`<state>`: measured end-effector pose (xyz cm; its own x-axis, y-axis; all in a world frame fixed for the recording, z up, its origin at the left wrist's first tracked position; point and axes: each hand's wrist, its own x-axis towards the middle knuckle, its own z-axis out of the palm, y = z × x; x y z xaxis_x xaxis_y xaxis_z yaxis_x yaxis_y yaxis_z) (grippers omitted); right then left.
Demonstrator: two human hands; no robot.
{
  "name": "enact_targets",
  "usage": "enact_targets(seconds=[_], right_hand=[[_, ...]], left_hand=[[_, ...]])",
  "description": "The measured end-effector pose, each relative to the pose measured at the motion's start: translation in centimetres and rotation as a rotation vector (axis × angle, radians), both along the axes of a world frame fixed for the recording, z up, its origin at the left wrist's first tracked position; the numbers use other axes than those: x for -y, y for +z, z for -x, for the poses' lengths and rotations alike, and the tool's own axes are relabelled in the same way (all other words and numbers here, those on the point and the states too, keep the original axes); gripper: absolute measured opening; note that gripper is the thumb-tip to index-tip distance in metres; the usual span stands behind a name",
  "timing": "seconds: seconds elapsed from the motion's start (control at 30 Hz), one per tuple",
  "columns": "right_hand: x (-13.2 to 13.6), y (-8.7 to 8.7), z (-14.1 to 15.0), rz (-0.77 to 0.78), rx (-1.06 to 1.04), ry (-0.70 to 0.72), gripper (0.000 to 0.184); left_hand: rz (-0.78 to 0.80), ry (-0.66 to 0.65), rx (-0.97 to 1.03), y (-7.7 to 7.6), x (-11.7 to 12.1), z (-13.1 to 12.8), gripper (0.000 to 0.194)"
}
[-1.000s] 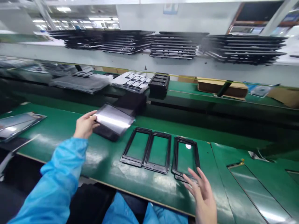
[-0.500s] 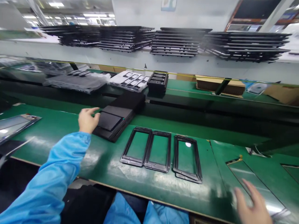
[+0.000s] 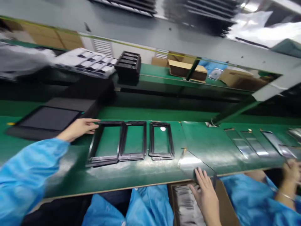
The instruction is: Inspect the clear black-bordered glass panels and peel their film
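No legible text, label, brand, number or sign found in this view. The striped packets in the cardboard box carry dark printed marks, too blurred to read.

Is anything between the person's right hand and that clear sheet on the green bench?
Nothing visible: the fingers of the right hand lie directly on the clear sheet, at its edge nearest the person, with nothing between them.
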<state>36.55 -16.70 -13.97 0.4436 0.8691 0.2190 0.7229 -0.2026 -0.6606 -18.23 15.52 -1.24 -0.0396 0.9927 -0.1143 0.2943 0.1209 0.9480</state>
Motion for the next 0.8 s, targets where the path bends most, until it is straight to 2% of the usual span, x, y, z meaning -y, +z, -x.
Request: enact_targets(seconds=[0.07,0.13,0.23,0.3,0.37,0.43,0.53,0.8], right_hand=[[0.9,1.4,0.2,-0.007,0.011,-0.032,0.044],[1.2,3.5,0.4,-0.032,0.049,-0.062,0.033],[0.7,7.1,2.1,-0.174,0.014,-0.136,0.023],[-0.3,9.0,4.5,-0.276,-0.201,-0.201,0.035],[-1.6,10.1,7.3,-0.27,-0.533,-0.21,0.059],[-2.8,10.5,10.1,-0.179,-0.823,-0.132,0.068],[-4.1,10.1,12.9,-0.112,-1.044,-0.048,0.063],[-4.8,8.5,14.4,-0.127,-1.195,-0.007,0.07]], left_hand=[[0.061,-0.006,0.006,0.4,-0.4,0.5,0.059],[0.083,0.011,0.026,1.3,0.2,0.0,0.063],[0.005,0.023,0.11,3.4,3.5,-3.5,0.057],[0.006,-0.055,0.201,4.4,6.4,-7.4,0.051],[0.062,-0.189,0.272,4.6,9.0,-11.6,0.048],[0.07,-0.275,0.353,4.3,10.9,-15.0,0.045],[0.046,-0.301,0.448,3.4,12.6,-17.7,0.037],[-0.005,-0.277,0.465,3.2,13.9,-18.3,0.031]])
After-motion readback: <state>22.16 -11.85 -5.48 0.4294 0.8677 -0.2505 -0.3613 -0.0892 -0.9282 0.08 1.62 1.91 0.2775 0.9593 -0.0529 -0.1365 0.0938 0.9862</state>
